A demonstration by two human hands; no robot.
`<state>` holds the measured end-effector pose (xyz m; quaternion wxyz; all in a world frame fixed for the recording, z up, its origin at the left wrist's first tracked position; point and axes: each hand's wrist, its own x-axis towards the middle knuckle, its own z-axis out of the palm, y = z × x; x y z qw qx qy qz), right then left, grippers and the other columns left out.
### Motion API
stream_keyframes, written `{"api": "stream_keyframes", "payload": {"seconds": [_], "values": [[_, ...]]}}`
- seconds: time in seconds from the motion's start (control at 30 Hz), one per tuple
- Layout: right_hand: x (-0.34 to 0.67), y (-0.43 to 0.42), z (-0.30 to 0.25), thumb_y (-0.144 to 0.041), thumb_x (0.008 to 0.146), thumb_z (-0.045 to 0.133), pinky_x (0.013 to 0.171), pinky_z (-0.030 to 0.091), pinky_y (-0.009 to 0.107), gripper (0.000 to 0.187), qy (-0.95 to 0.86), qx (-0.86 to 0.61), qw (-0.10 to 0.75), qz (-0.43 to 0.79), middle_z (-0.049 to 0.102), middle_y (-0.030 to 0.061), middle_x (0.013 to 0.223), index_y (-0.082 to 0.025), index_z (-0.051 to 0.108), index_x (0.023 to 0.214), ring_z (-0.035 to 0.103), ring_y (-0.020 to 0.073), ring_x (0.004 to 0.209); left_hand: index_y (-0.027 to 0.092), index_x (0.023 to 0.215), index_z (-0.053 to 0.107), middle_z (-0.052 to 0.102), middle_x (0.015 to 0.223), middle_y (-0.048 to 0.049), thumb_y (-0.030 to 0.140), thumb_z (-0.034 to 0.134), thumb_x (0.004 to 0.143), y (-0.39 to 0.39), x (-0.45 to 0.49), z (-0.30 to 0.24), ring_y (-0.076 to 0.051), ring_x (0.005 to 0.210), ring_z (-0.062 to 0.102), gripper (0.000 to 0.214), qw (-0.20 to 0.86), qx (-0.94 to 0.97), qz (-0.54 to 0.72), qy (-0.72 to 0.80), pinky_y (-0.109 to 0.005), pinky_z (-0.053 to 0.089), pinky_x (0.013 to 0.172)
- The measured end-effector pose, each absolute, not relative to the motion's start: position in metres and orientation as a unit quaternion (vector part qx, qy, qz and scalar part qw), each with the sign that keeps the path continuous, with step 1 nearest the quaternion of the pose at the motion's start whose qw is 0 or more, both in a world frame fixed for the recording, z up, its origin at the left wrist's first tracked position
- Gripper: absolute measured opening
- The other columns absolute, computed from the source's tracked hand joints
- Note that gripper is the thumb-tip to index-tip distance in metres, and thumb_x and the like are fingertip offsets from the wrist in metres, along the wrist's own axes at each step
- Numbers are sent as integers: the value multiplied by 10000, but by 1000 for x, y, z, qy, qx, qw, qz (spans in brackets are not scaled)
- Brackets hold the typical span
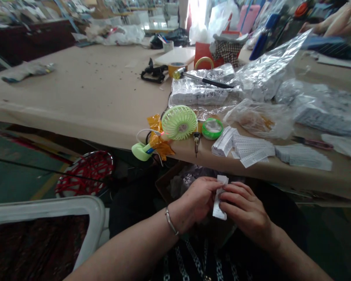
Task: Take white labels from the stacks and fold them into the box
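Note:
Just below the table edge, my left hand (pixel 203 197) pinches the upper part of a small stack of white printed labels (pixel 220 210). My right hand (pixel 245 203) closes on the same labels from the right, its fingertips resting across them. How many labels lie between my fingers I cannot make out. On the table edge in front lie a fanned pile of printed labels (pixel 251 148), a bundle of labels (pixel 224 140) and another spread row of labels (pixel 302 157). A green round tin (pixel 212 128) stands left of the bundle.
A light-green fan (pixel 179 122) is taped at the table edge beside a pointed metal tool (pixel 196 144). Behind lie plastic-wrapped packs (pixel 201 95), a hammer-like tool (pixel 204 79) and tape rolls (pixel 177 69). A red stool (pixel 86 173) and white tub (pixel 96 222) stand left. Another person's arm (pixel 333 25) shows upper right.

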<state>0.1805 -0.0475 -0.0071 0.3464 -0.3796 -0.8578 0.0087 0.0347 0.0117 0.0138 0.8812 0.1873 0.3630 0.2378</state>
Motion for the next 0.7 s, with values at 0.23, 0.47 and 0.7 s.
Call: {"api": "stream_keyframes", "payload": {"seconds": [0.23,0.47,0.7], "values": [[182,-46,0,-100,831,559,957,436,397,146,-865,-377,331,13,716,50,922,-188,660,888,618,195,1025,95,673,602,560,568,-7,274,713,640,10,31,16,-92,453,505,213,888,161,246,353,-224,375,458],[182,-54,-2,-131,792,624,928,478,410,280,-817,-415,388,95,689,64,1005,-201,614,1063,596,224,1059,89,704,602,582,581,-18,216,711,670,6,30,15,-91,465,531,172,876,162,259,374,-211,406,484],[180,-42,0,-334,794,636,600,511,234,169,-510,-596,443,435,638,17,789,-193,612,885,603,134,679,81,801,618,623,627,-70,283,602,788,-3,27,21,-132,492,575,203,877,219,206,376,-271,476,521]]}}
